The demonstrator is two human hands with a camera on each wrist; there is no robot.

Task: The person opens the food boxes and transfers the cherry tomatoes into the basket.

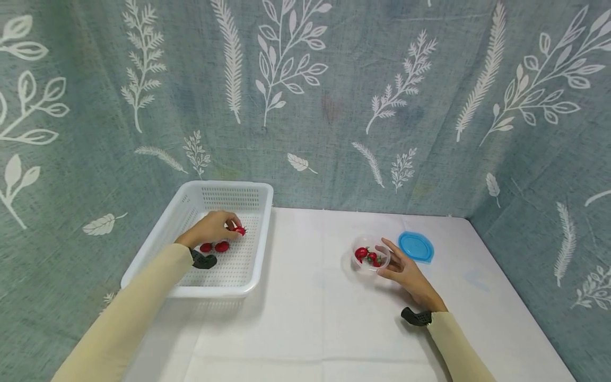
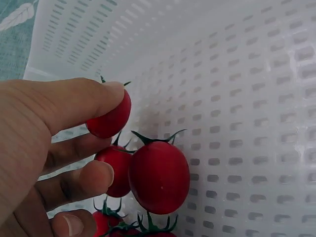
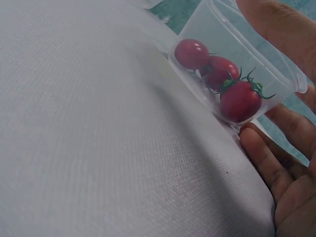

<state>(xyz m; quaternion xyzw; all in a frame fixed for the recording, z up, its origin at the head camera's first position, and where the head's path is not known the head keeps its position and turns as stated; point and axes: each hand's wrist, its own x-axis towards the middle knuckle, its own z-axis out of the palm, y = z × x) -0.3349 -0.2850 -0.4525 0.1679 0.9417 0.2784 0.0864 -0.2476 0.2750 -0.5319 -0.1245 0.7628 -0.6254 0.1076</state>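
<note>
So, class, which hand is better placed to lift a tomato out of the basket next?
Probably the left hand: it is inside the basket, pinching a tomato, with more tomatoes close by. The right hand is away to the right, holding the tub.

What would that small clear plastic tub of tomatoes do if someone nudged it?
The small round clear plastic tub would probably slide easily, since it looks thin-walled and holds a few small red rounded tomatoes. Those would likely roll about, having smooth curved skins. Tipping it might spill them, as its top is open.
</note>
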